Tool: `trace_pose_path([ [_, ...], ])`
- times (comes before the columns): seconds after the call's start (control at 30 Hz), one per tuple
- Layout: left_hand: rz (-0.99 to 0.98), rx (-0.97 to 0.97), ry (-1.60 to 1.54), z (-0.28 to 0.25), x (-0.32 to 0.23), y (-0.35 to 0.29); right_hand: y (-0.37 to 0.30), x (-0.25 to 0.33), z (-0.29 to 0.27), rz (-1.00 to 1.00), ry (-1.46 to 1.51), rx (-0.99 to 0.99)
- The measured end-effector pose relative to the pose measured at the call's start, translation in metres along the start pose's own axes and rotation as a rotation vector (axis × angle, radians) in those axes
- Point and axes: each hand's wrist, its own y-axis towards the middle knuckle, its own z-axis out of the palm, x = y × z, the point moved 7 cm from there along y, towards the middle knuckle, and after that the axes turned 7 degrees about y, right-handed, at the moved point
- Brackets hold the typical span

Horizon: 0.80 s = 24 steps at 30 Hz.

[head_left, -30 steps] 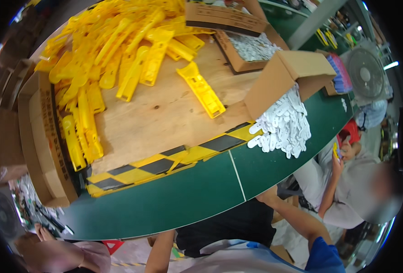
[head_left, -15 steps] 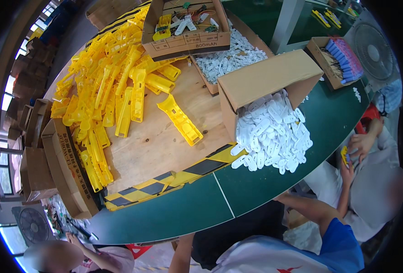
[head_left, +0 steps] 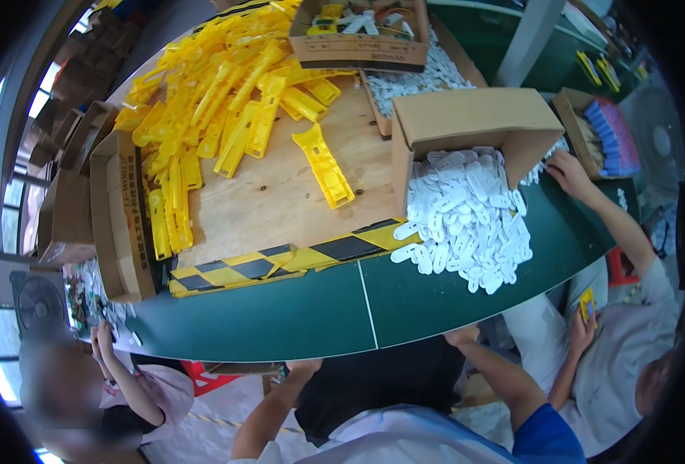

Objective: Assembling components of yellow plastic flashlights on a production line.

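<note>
My left hand (head_left: 305,366) is at the near edge of the green table (head_left: 280,329), with its fingers hidden by the edge. Further right, my right hand (head_left: 463,335) is at the same edge, fingers likewise out of sight. Whether either hand holds anything cannot be made out. Nearest to the right hand on the tabletop is a heap of white oval plastic pieces (head_left: 466,224), spilling from a tipped cardboard box (head_left: 474,116). A single yellow plastic shell (head_left: 324,166) lies on the wooden board (head_left: 242,209), beside a large pile of similar yellow shells (head_left: 211,93).
Black-and-yellow tape (head_left: 280,263) borders the board. An open carton (head_left: 122,216) stands left, a parts box (head_left: 358,52) at the back. At right, a co-worker's hand (head_left: 570,174) reaches small white pieces near a box of blue-and-pink items (head_left: 613,139). Another person sits at left.
The view has shifted, so the table sits higher. Both my hands now show at the table edge. The right-hand co-worker's arm has stretched onto the table.
</note>
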Motion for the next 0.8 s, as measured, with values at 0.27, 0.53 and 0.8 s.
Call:
trace_pose_path([
  [0.27,-0.081,-0.056,-0.024,-0.013,0.007,0.021,-0.011,0.02,-0.005,0.156,-0.032,0.162],
  [0.53,-0.117,-0.165,-0.057,0.007,0.021,0.007,-0.021,0.036,-0.004,0.141,-0.111,0.224],
  [0.8,-0.157,-0.156,-0.084,0.001,0.014,0.027,-0.002,0.028,0.01,0.171,-0.156,0.048],
])
